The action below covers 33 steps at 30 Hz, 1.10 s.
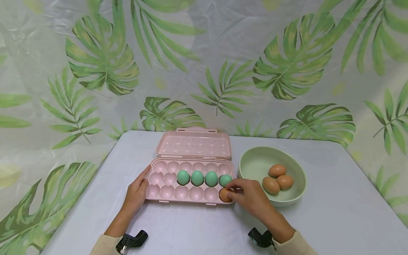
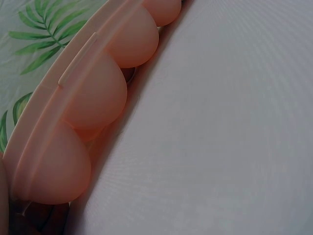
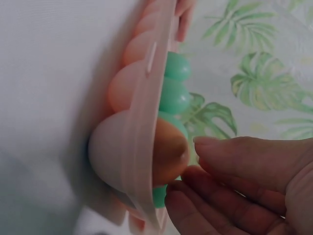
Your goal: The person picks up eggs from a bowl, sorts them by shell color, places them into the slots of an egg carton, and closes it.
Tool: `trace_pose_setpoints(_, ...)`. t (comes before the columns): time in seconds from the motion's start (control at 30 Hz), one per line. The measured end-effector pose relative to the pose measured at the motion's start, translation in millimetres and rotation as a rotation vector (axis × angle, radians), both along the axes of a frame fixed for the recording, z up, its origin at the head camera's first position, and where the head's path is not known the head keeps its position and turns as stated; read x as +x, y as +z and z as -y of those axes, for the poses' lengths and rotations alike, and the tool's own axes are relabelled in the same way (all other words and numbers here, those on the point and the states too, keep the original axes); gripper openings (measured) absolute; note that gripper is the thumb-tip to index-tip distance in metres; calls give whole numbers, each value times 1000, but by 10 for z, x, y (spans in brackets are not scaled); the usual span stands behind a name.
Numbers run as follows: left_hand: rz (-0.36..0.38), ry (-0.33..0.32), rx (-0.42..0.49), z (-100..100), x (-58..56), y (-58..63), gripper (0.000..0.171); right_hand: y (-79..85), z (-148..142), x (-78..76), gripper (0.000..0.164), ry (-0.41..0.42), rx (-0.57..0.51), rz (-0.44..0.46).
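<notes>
A pink egg carton lies with its lid folded back. My left hand grips its left end, thumb along the rim and fingertips tucked beneath a cup in the left wrist view. Several green eggs fill the right part of the middle row. A brown egg sits in the right-end cup of the front row. Around that egg, the fingers and thumb of my right hand are loosely bent. In the right wrist view the thumb tip stands a little apart from the shell, with the other fingertips close below.
Right of the carton stands a light green bowl with three brown eggs in it. Both rest on a white-covered table. Behind the table hangs a leaf-patterned cloth.
</notes>
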<state>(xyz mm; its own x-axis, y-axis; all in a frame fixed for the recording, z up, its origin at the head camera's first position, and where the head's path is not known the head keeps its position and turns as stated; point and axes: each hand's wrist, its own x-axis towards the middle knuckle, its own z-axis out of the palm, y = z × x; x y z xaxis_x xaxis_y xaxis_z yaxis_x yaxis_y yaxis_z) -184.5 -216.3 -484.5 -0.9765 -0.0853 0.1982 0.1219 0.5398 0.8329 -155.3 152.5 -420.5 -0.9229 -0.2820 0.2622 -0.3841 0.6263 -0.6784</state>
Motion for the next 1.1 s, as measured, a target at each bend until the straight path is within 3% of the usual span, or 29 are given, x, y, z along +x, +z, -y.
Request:
trace_pose_setpoints(0.37,-12,3,-4,5,-2,-5,48,134,-73,20,15,-7,-38,62)
trace_pose_setpoints(1.1,-15,-1,-1,19,-10,-21,48,281,-297,-47,19,-30,-51,37)
